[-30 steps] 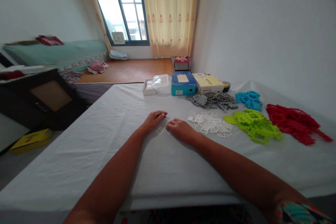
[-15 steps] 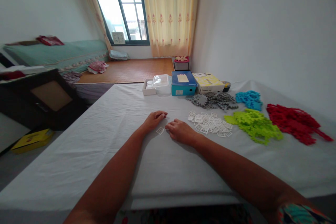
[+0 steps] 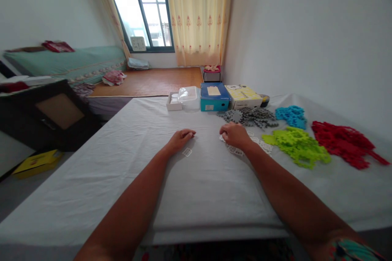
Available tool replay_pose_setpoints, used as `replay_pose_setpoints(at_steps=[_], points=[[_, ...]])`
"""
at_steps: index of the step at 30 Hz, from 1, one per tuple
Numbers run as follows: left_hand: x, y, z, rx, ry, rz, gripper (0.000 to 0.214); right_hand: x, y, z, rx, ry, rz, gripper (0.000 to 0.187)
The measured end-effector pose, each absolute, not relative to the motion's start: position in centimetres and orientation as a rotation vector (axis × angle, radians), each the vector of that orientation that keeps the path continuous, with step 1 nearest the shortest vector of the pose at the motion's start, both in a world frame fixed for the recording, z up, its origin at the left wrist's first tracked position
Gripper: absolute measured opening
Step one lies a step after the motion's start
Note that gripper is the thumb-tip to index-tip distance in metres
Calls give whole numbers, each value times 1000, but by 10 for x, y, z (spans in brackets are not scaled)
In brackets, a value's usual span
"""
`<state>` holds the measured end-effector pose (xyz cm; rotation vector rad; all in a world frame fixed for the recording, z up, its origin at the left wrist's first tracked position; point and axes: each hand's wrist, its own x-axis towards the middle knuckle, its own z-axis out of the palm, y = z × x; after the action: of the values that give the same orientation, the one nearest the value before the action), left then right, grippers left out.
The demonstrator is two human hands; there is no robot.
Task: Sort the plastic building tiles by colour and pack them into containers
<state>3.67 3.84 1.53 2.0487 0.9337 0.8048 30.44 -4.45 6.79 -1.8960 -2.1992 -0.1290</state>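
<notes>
My left hand rests on the white cloth with its fingers curled together; anything inside them is hidden. Just below it, one small white square lattice piece lies flat by itself. My right hand is over the left side of a pile of white lattice pieces, covering much of it. Its fingers are bent down and closed at the pile's edge, touching white pieces there. Whether a piece is pinched between the fingertips is hard to see.
Right of the pile lie lime-green, red, blue and grey toothed plastic pieces. Along the back stand a small white box, a clear plastic container, a blue box and a yellow-white box.
My right hand has moved right, from beside the single white lattice piece onto the white pile. My left hand and that single piece are nearly where they were.
</notes>
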Motion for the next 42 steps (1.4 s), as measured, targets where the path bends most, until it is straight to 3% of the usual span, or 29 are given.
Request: replay_pose_setpoints(at_steps=[9, 14, 18, 22, 27, 34, 42], points=[[39, 34, 23, 2101, 970, 796, 39, 260, -49, 44, -1435, -2422, -150, 32], [37, 37, 20, 2097, 960, 799, 38, 267, -45, 34, -1731, -2423, -135, 41], [37, 37, 17, 2088, 955, 802, 38, 282, -43, 40, -1878, -2429, -175, 31], [37, 37, 17, 2094, 945, 799, 39, 286, -45, 50, -1929, -2329, -266, 34], [36, 39, 16, 2095, 1013, 860, 36, 270, -50, 61, -1669, -2318, -273, 33], [29, 44, 16, 2205, 1156, 971, 32, 228, -80, 50, -1143, -2719, -120, 19], [25, 52, 8, 2190, 1219, 941, 35, 238, -94, 29, -1012, -2625, -9, 26]])
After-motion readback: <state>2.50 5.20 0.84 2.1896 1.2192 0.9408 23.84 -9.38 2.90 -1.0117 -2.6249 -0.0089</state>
